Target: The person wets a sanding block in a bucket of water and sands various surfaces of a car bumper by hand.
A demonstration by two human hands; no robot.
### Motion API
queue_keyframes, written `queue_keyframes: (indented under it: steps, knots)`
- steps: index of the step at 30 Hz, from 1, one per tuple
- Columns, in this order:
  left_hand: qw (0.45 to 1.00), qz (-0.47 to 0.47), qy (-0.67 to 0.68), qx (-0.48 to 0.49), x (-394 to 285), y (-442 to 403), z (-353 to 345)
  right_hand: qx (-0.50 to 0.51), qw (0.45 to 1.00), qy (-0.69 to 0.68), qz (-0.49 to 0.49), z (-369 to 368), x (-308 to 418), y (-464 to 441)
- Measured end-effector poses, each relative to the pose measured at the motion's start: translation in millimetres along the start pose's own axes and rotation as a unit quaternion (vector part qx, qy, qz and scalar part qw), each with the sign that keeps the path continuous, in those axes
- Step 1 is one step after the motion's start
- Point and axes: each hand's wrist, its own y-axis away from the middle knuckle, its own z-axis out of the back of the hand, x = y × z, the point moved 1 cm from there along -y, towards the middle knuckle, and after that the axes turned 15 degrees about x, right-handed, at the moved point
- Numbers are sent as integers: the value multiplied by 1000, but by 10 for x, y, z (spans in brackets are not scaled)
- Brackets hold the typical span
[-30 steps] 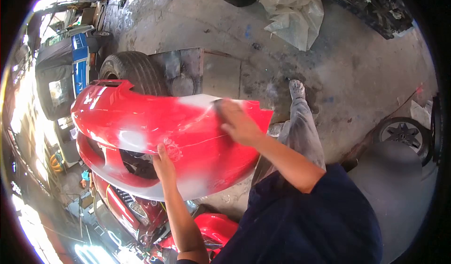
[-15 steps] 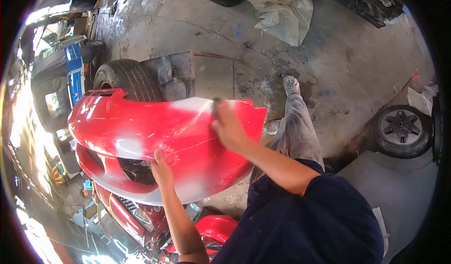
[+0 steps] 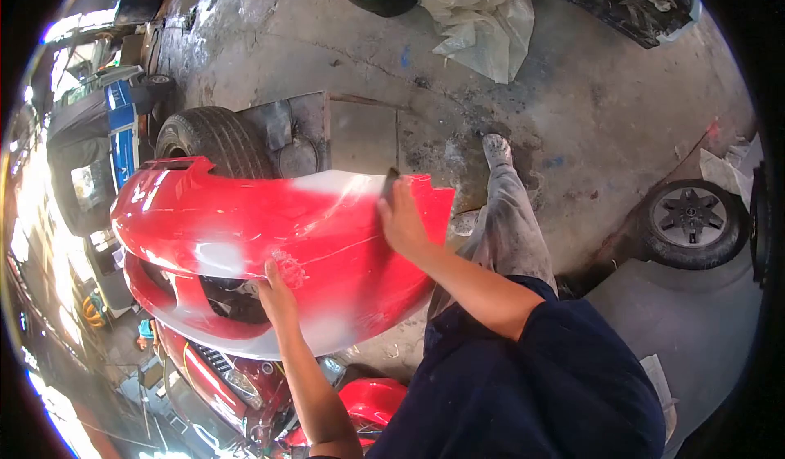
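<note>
Hands: left hand (image 3: 278,302) hooked on the edge of the opening in the red bumper cover (image 3: 343,246), thumb on the outer face, other fingers mostly hidden; right hand (image 3: 401,223) gripping a dark pad (image 3: 392,183) by the cover's far edge, near the pale patch. Cover sits crosswise in front of the navy shirt (image 3: 523,385); its right end stops beside the trouser leg (image 3: 519,222), so not much room there. Near side is tight too: red body panel (image 3: 372,400) just past the left forearm, dark red car (image 3: 217,369) behind the cover's lower edge. On the right, grey panel (image 3: 679,320) limits stepping back, with a spoked wheel (image 3: 691,220) at its far edge. Beyond the cover, tyre (image 3: 217,140) and metal sheet (image 3: 362,136) block the left half. Best room is the concrete floor (image 3: 589,124) past the shoe (image 3: 497,150). Farther out: crumpled plastic sheet (image 3: 486,30), black tub (image 3: 376,0), dark trim pile (image 3: 613,1). Blue-striped vehicle (image 3: 123,124) far left.
</note>
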Motion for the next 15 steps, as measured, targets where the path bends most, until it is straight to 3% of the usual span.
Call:
queue_keyframes:
  steps: [3, 4, 7, 8, 11, 12, 15]
  knots:
    - [996, 1, 83, 28, -372, 179, 19, 94, 972, 111, 186, 77, 409, 368]
    - [996, 6, 87, 37, -325, 204, 37, 104, 971, 117, 178, 195, 309, 352]
    - [997, 11, 72, 33, -208, 100, 37, 10, 1000, 14, 6, 102, -173, -49]
    - [999, 16, 40, 18, -170, 88, 31, -35, 999, -9, 20, -71, -175, -37]
    - [998, 10, 51, 22, -163, 136, 21, 121, 951, 185, 218, 235, 236, 372]
    - [997, -2, 73, 28, -214, 105, 51, 105, 981, 62, 150, 338, 88, 327]
    - [999, 32, 12, -1, -19, 4, 4, 5, 999, 4, 43, 100, -224, 40]
